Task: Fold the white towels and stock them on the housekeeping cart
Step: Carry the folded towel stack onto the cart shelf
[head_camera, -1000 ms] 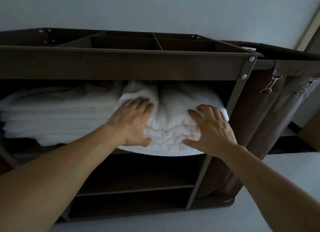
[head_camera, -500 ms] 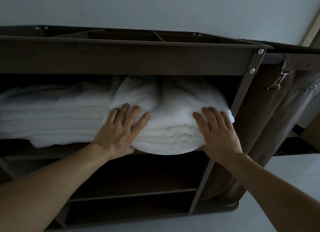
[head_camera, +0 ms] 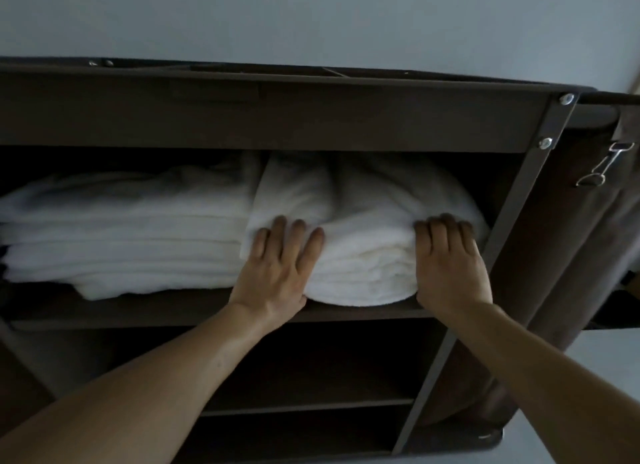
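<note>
Towels fill the top shelf [head_camera: 346, 313] of the housekeeping cart [head_camera: 277, 117]. The right-hand stack of folded towels [head_camera: 363, 248] sits against the cart's post, just beside the left stack [head_camera: 121, 235]. Left hand [head_camera: 277, 266] and right hand [head_camera: 446, 262] press flat on its front, fingers straight.

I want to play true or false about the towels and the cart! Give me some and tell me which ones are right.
1. The left hand and right hand press on the right towel stack. True.
2. The towels are blue. False: they are white.
3. The left towel stack lies on the same shelf. True.
4. Towels fill every level. False: the lower shelves show none.
5. A metal clip hangs on the right side of the cart. True.
</note>
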The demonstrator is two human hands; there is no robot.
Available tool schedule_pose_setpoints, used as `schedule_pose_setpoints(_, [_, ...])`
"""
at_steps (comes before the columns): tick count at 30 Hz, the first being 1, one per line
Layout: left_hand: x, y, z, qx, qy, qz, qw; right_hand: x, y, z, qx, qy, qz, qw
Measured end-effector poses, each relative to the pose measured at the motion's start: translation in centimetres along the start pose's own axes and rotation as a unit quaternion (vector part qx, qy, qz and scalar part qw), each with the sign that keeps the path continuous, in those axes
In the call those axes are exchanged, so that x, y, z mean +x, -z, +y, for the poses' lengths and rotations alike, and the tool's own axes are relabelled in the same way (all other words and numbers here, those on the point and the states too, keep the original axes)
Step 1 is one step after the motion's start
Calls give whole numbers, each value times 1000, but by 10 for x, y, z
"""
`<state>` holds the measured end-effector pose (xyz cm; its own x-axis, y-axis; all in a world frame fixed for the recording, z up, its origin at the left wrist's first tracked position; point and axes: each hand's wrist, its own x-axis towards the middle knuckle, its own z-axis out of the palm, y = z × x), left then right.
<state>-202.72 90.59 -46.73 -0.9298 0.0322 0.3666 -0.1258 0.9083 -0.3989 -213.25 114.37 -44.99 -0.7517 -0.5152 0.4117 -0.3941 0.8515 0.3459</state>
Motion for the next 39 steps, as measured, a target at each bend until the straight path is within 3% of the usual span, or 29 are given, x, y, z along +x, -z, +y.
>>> schedule_pose_setpoints(5, [3,13,-19,-63,-55,7,997,8,29,-40,73,105,56,990])
schedule_pose_setpoints(8, [-4,24,-44,-125,-94,70,985,9,36,-71,71,161,51,983])
schedule_pose_setpoints(10, [-11,23,-73,-111,-86,120,983,15,34,-86,55,182,59,980])
schedule_pose_setpoints(11, [-16,20,-89,-87,-62,102,989,18,33,-92,49,186,62,979])
schedule_pose_setpoints(14, [-30,0,-126,-5,11,-31,999,24,32,-110,48,165,66,983])
schedule_pose_setpoints(16, [-33,-15,-131,17,26,-67,997,25,30,-118,43,158,68,984])
schedule_pose_setpoints(24, [-9,-44,-109,38,61,30,997,27,14,-125,66,146,114,981])
schedule_pose_setpoints(34, [-9,-63,-99,87,78,40,992,23,6,-130,102,125,148,976])
schedule_pose_setpoints(39, [-4,-52,-112,86,40,16,995,25,-1,-124,125,143,159,969])
